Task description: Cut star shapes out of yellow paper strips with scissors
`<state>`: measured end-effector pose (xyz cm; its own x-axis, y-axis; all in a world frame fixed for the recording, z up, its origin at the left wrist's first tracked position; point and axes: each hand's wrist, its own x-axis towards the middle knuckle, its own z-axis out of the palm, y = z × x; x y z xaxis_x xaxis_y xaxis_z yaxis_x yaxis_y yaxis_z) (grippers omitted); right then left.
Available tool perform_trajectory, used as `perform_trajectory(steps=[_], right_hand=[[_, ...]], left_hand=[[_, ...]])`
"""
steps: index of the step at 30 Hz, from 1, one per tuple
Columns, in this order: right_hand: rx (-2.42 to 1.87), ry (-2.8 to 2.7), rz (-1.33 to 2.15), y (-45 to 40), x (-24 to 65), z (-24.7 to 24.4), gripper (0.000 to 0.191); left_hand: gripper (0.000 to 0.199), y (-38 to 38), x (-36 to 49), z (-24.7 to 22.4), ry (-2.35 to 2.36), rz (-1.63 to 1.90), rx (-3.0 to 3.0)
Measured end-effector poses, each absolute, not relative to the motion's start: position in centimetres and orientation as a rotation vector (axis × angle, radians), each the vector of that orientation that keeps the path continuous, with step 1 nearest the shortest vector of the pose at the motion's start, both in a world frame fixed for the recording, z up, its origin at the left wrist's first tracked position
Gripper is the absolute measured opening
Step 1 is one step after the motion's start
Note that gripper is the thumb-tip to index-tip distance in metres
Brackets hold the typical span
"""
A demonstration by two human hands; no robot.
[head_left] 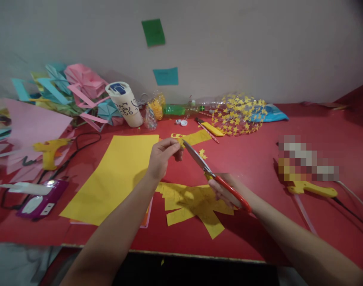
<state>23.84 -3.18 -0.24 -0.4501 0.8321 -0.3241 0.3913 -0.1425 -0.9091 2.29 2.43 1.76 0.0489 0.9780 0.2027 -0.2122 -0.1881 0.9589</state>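
My left hand (pixel 165 155) pinches a small piece of yellow paper (pixel 181 143) above the middle of the table. Red-handled scissors (pixel 212 173) are gripped in my right hand (pixel 223 188), their blade tips touching that piece. Below my hands lies a pile of yellow paper strips (pixel 193 202). Large yellow sheets (pixel 118 171) rest under and left of my left forearm. Just behind the scissors are small cut yellow stars (pixel 202 154) and another yellow strip (pixel 199 137).
Folded paper flowers (pixel 86 81), a white cup (pixel 129 109), a green bottle (pixel 175 109), a yellow cutter (pixel 212 129) and star-covered plastic (pixel 237 115) line the back. Glue guns lie left (pixel 50 153) and right (pixel 312 188); a purple power strip (pixel 42 200) is front left.
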Motion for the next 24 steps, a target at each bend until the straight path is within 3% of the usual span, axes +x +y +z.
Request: perform_trajectory(steps=[16,24], right_hand=[[-1.3,-1.87,1.492,-3.0,23.7,-0.4,0.055],[-1.359,-1.788,1.596,-3.3,23.4,0.6,0.056]], left_hand=[[0.015,2.4,2.5,2.2,0.967,1.377,1.154],[0.015,2.4,2.5,2.3,0.955,1.385,1.156]])
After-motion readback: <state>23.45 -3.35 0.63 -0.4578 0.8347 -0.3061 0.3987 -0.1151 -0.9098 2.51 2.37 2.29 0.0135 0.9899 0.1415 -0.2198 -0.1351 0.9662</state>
